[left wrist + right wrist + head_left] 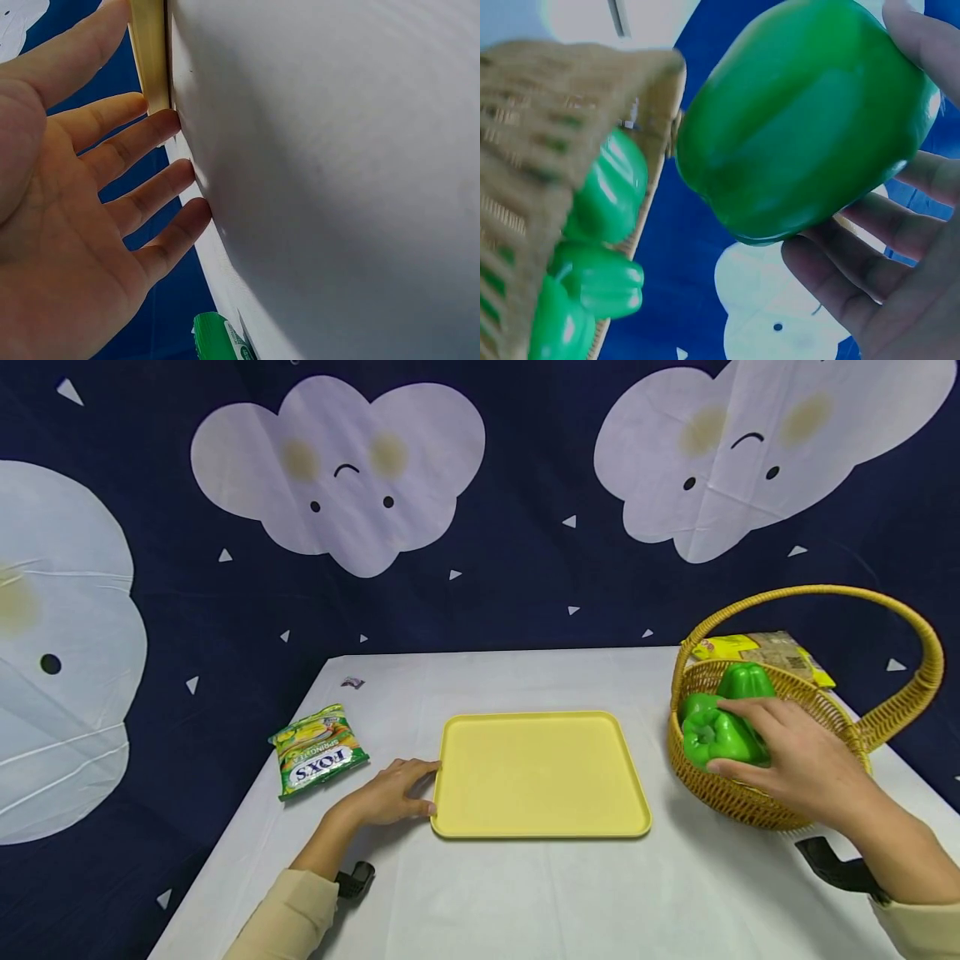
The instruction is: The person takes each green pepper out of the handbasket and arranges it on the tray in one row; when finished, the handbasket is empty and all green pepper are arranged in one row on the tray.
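Observation:
A green bell pepper (pixel 802 127) is gripped between the thumb and fingers of my right hand (pixel 806 760), over the wicker basket (pixel 750 806). Beneath it, other green bell peppers (pixel 611 191) lie inside the basket; in the head view one pepper (pixel 746 681) shows behind the held one. My left hand (pixel 390 792) rests at the left edge of a yellow rectangular tray (pixel 540 777), its fingers spread and fingertips against the rim and tablecloth. In the left wrist view the left palm (pixel 67 247) holds nothing.
A green Fox's snack bag (pixel 318 752) lies left of the tray, with a small wrapped piece (pixel 352 682) farther back. Behind the basket is a yellow package (pixel 772 652). The basket's tall arched handle (pixel 813 591) rises above the right hand.

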A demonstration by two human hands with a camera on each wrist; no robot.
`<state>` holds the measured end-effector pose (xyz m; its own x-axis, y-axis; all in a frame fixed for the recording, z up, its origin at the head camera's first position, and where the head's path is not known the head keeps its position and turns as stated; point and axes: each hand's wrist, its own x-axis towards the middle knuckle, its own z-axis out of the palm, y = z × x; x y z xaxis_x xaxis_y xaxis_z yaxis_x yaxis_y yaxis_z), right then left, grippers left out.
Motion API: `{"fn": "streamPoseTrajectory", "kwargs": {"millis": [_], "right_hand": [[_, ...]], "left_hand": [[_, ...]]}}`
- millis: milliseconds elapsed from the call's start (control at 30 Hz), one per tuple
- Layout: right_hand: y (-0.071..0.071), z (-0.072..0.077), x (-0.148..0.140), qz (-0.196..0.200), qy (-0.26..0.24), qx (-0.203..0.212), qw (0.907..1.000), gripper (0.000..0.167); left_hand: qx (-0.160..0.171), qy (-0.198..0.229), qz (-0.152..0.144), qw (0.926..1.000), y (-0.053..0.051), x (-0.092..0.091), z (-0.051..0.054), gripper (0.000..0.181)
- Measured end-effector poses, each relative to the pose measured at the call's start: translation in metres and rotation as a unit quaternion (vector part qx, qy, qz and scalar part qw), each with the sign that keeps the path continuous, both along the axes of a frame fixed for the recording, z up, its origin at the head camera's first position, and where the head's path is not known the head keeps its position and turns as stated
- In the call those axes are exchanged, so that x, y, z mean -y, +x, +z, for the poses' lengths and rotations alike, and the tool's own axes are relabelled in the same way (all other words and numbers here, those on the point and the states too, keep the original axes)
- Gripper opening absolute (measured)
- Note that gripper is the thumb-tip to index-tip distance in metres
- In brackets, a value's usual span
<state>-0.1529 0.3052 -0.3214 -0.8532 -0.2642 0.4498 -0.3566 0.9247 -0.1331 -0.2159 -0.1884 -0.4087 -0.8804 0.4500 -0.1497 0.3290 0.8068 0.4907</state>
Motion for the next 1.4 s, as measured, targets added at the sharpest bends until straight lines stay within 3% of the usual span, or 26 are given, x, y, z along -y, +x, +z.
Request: {"fn": "streamPoseTrajectory", "kwargs": {"millis": [833,1400], "right_hand": [[-0.014,-0.026,0.064,0.097,-0.063,-0.055,0.9918,0.076],[-0.032,-0.046,0.095,0.146,-0.105,-0.040,0.9829,0.072]], "left_hand": [[0.003,0.001,0.006,1.0000,0.002,-0.001,0.002,0.072],[0.005,0.004,0.011,0.9999,0.002,-0.002,0.002,0.072]]}}
